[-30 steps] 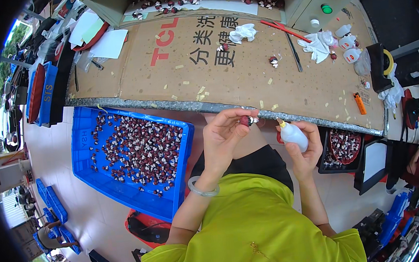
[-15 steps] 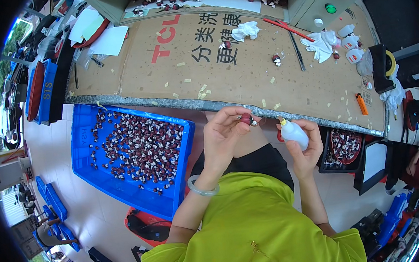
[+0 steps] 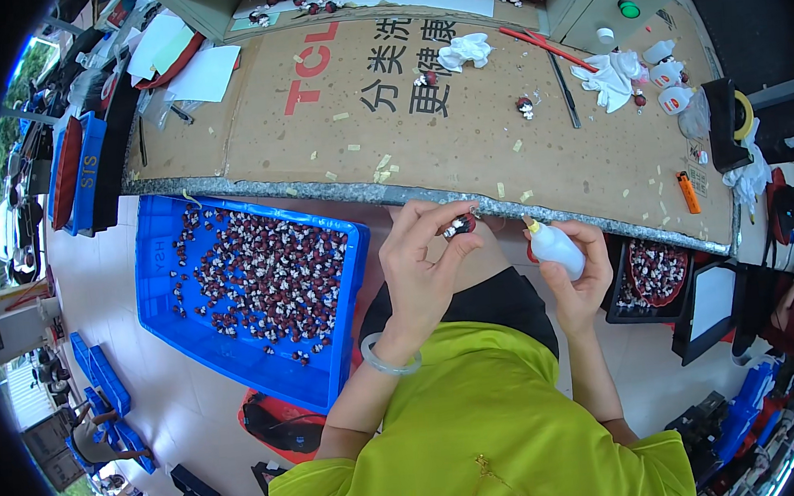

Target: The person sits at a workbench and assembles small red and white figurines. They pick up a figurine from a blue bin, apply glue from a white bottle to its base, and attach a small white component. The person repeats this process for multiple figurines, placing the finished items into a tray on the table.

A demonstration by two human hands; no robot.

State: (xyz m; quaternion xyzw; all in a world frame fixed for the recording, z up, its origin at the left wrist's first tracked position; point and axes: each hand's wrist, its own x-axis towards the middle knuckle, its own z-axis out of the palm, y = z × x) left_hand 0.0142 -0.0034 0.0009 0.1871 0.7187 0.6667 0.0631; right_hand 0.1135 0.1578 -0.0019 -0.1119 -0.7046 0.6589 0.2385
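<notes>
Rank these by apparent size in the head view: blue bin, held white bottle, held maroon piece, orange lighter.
Blue bin
White bottle
Maroon piece and orange lighter: too alike to rank; the lighter is longer but slimmer.

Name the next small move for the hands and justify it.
Probably ease the white bottle in the right hand toward the dark-red-and-white piece in the left hand: both are held up close together, and the bottle's yellow tip slants toward the piece's side, but a gap separates them.
</notes>
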